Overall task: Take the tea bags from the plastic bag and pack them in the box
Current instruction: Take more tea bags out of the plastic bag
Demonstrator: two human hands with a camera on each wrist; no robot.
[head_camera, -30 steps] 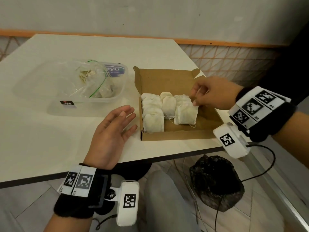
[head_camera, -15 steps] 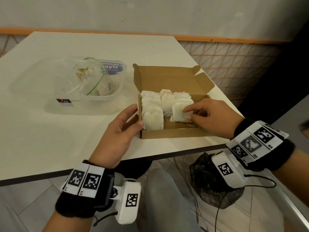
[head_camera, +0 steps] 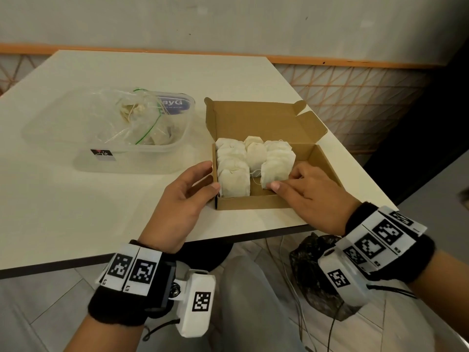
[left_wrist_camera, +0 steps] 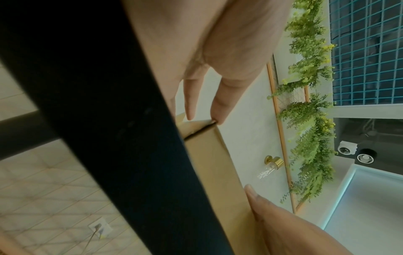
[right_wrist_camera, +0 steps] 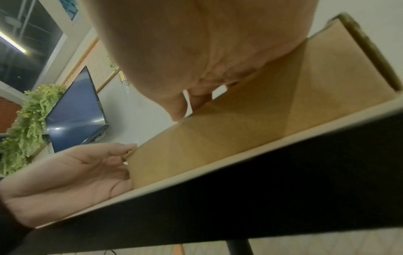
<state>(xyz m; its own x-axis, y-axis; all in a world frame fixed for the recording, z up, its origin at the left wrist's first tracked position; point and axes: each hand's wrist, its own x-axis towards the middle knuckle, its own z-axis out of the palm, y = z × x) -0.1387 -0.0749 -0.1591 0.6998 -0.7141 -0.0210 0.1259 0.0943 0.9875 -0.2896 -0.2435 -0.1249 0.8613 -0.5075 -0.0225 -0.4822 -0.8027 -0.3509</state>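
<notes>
Box (head_camera: pixel 276 199), frame centre, lid open — tea bags (head_camera: pixel 234 179) in rows. Left hand (head_camera: pixel 182 201) braces its left wall, fingers straight. Right hand (head_camera: pixel 312 196) pinches nearest-right bag (head_camera: pixel 275 172). Plastic bag (head_camera: pixel 137 118) upper left (in a clear tub (head_camera: pixel 132 158)).

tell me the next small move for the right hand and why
Probably let go of the front tea bag and reach to the plastic bag for another: the right hand has it lying in the box, which has bare floor, and bags remain.
</notes>
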